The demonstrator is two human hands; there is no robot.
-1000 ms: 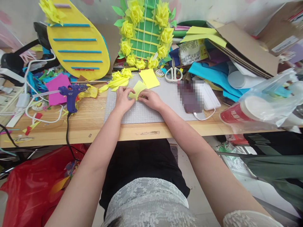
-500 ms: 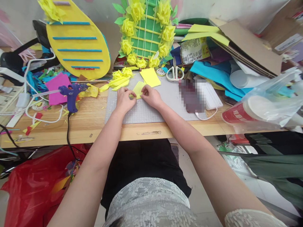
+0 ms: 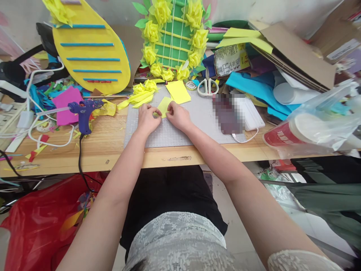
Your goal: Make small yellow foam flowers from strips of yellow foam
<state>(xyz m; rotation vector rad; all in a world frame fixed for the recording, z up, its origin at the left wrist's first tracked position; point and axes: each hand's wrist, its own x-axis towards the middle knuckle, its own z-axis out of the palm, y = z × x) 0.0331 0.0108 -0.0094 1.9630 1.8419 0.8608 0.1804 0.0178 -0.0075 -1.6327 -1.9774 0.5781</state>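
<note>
A small piece of yellow paper (image 3: 164,105) is held between my two hands, low over the grey cutting mat (image 3: 158,137). My left hand (image 3: 148,119) pinches its left side, thumb and fingers curled together. On the right edge, my right hand (image 3: 178,114) grips the paper with bent fingers. Just beyond lies a flat stack of yellow paper (image 3: 179,91). Left of that stack rest several yellow paper flowers (image 3: 143,92) with long twisted ends. White-handled scissors (image 3: 208,87) and a roll of tape (image 3: 191,85) sit at the mat's far edge.
A blue glue gun (image 3: 84,113) with a black cord stands at the left. Behind are a yellow striped board (image 3: 93,52) and a green stringed panel (image 3: 172,45) edged with flowers. To the right sit a white power bank (image 3: 252,114) and a bagged red cup (image 3: 284,133).
The view has shifted very slightly. Both hands keep their hold on the yellow paper, with hardly any movement.
</note>
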